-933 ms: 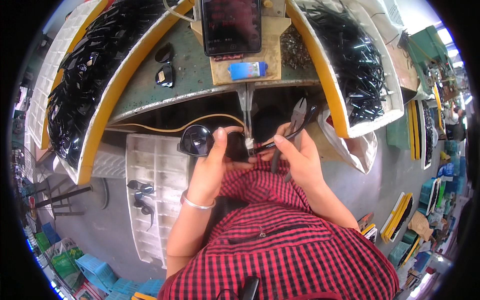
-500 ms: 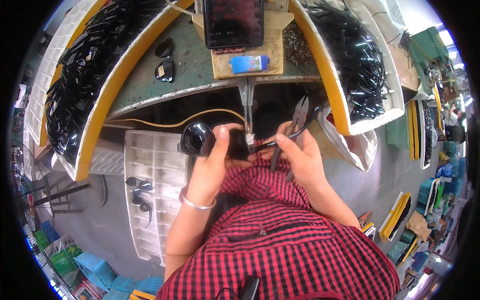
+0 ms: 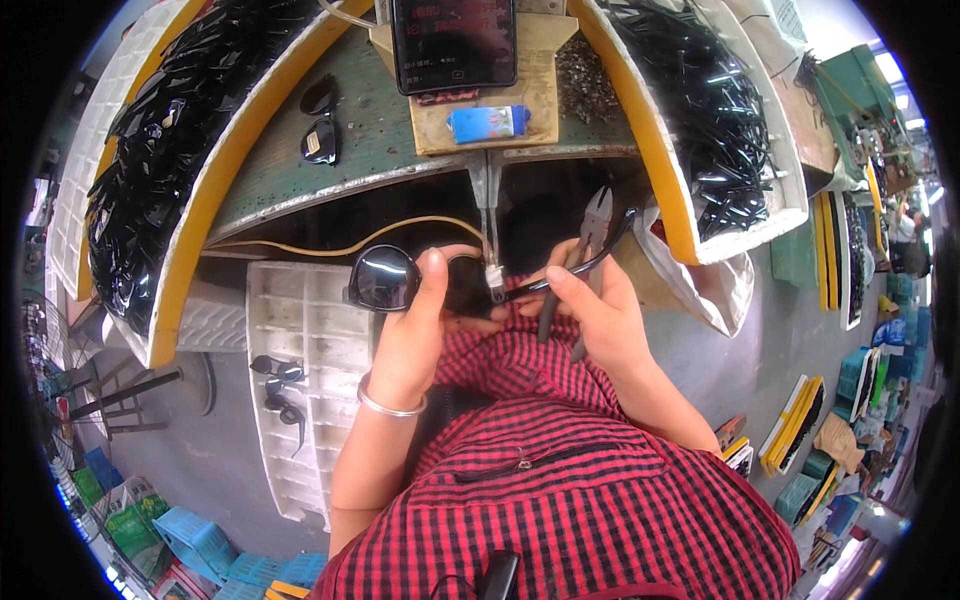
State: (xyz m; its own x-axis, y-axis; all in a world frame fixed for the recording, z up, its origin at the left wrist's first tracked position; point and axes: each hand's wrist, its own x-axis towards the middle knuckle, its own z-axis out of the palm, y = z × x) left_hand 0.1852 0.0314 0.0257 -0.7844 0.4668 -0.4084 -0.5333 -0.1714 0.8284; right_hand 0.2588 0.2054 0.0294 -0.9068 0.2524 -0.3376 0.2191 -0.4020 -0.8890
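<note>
Box (image 3: 226, 180), yellow-sided, heaped with glossy black parts (image 3: 150, 190). Tray (image 3: 340, 380), white, bearing loose eyewear (image 3: 283, 372). Sunglasses (image 3: 385, 278), dark, in front of the bench (image 3: 370, 110); left hand (image 3: 425, 310) clamped on them. Temple (image 3: 622, 232), black, slanting, inner end near the sunglasses' right edge; right hand (image 3: 605, 315) closed on it and on pliers (image 3: 597, 215), tips up. Second box (image 3: 650, 155), yellow-sided, full of black strips (image 3: 710, 130).

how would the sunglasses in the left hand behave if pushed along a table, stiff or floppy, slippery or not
The sunglasses are probably stiff: one lens juts past the left hand without visible sagging. That lens looks smooth and glossy, so it may slide easily and perhaps scratch.
</note>
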